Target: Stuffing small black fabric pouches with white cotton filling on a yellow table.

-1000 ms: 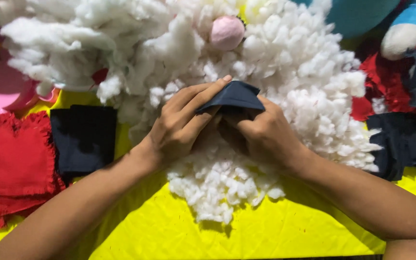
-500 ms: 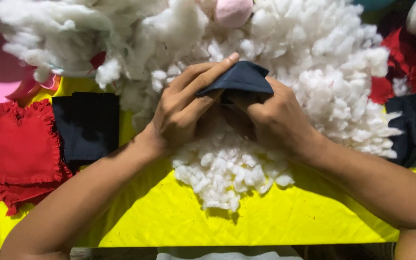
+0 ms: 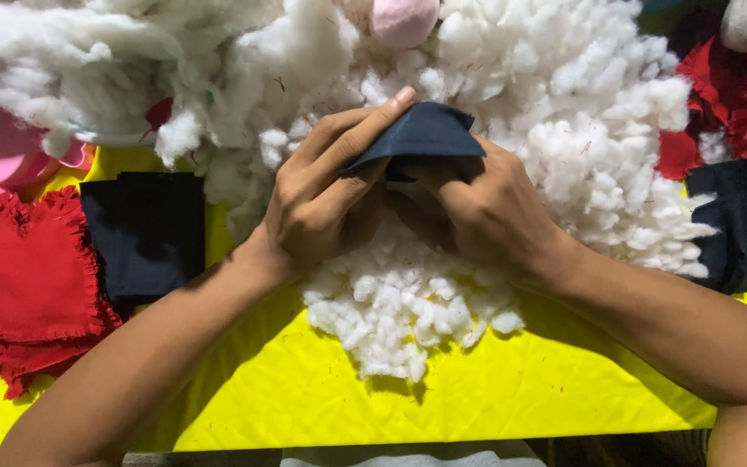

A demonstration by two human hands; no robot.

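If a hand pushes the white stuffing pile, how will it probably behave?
The stuffing looks loose and fluffy, so it is probably very light and would squash rather than slide as one piece. Small tufts at its edge on the yellow cloth suggest that bits may break off and scatter. It seems unlikely to roll.

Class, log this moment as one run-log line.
left hand: holds dark blue fabric piece | right hand: holds it too | under: white stuffing | surface: yellow cloth

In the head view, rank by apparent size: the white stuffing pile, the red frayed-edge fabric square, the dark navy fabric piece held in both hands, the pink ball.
1. White stuffing pile
2. Red frayed-edge fabric square
3. Dark navy fabric piece, partly hidden by the hands
4. Pink ball, cut off by the frame edge
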